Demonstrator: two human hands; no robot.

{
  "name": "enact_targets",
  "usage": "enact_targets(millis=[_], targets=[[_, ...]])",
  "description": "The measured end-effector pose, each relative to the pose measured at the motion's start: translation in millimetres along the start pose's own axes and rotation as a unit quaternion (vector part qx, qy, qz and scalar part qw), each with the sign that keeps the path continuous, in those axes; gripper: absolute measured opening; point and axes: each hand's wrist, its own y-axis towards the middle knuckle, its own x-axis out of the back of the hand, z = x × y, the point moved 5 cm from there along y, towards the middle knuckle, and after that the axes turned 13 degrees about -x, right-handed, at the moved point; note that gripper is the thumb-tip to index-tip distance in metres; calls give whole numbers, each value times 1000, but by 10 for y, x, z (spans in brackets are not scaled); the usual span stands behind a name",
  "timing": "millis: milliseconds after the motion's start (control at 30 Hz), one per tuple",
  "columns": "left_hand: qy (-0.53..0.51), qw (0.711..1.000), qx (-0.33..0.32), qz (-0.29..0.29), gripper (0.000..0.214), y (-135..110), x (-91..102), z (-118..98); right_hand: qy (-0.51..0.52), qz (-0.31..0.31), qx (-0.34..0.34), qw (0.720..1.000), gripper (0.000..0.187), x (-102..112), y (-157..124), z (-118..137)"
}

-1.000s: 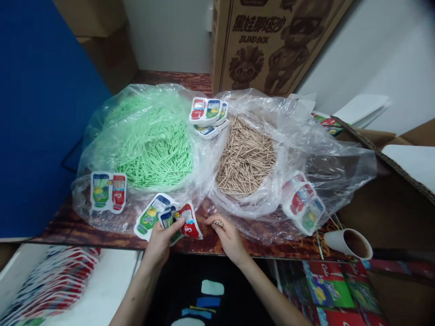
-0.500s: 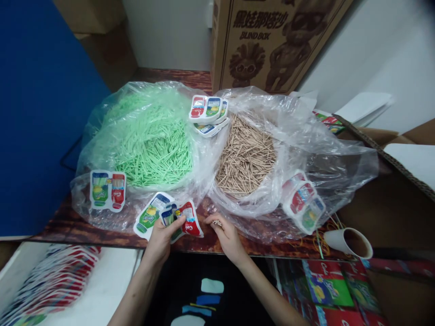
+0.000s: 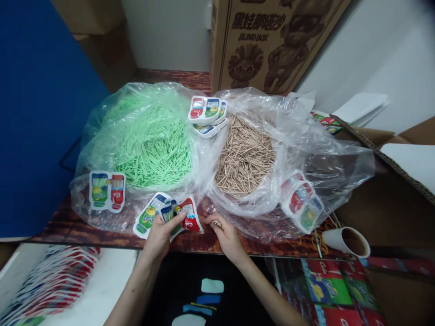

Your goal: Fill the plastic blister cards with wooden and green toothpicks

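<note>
My left hand [image 3: 159, 236] is closed on a printed red, blue and green packet [image 3: 185, 217] at the table's front edge; a second such packet [image 3: 148, 219] lies just left of it. My right hand [image 3: 226, 235] is pinched round a small bunch of wooden toothpicks [image 3: 216, 222], a short gap from the packet. Behind my hands sit a clear bag of green sticks [image 3: 149, 145] and a clear bag of wooden toothpicks [image 3: 244, 158].
More packets lie on the bags: a stack [image 3: 206, 115] at the back middle, one packet [image 3: 107, 191] at the left, a stack [image 3: 302, 203] at the right. A tipped paper cup [image 3: 346, 241], a cardboard box [image 3: 272, 40] and a lower tray of packets [image 3: 50, 283] surround the table.
Hardly anything has moved. My left hand has shifted the packet slightly, and my right hand stays pinched on the toothpicks in the same place.
</note>
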Motion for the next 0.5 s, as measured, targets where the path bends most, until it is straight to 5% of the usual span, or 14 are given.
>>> enact_targets(millis=[500], targets=[[54,994,35,88,24,-160,12,-39,0,5,5,1000,17,-24,-3,-37]])
